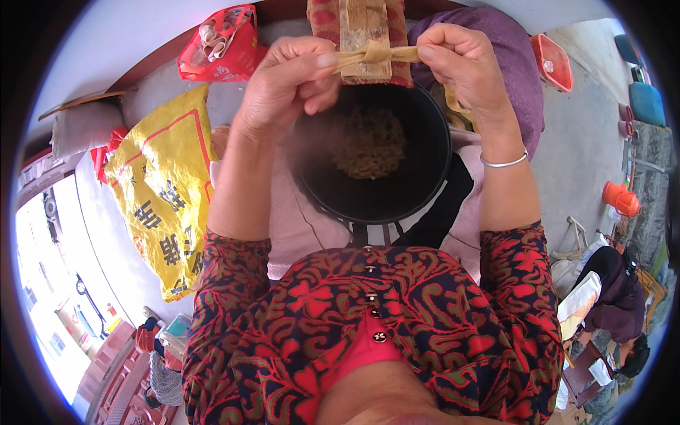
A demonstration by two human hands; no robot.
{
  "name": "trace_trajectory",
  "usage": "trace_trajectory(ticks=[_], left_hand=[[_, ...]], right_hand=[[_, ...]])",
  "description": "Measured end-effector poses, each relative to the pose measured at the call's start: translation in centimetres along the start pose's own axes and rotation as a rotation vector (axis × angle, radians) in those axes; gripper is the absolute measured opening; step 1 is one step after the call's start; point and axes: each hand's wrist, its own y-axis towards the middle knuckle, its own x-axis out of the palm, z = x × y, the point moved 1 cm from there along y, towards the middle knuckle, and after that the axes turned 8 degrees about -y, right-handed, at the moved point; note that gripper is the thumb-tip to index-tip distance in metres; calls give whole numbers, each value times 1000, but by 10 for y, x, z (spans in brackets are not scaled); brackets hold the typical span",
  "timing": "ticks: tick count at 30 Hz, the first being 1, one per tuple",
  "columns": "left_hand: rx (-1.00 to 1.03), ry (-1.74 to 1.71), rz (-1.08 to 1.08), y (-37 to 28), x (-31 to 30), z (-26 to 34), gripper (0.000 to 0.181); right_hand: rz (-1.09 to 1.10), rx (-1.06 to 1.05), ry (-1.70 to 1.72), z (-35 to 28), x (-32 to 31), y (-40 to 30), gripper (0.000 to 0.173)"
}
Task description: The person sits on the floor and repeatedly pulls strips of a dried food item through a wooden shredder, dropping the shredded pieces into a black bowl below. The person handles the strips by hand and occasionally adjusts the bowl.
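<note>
A pale yellow strip (377, 53), knotted or looped at its middle, is stretched between both hands. My left hand (297, 77) pinches one end between thumb and fingers. The other end is pinched in my right hand (462, 64), with more of the strip hanging below its palm. Behind the strip lies a wooden board (365, 32) on a patterned red-brown cloth (324, 24). Below the hands is a round black basin (425, 175) with a heap of small brownish pieces (372, 146) in it, too dim to identify.
A yellow printed sack (164, 196) and a red bag (220, 48) lie to the left. To the right are a purple cloth-covered bulk (510, 79), a red plastic basket (552, 62) and an orange jug (621, 199). Another person (616, 297) sits at the lower right.
</note>
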Motion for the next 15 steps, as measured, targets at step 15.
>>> trace_trajectory(ticks=[15], left_hand=[[53, 1357, 273, 29, -25, -15, 21]], right_hand=[[190, -86, -481, 28, 14, 27, 18]])
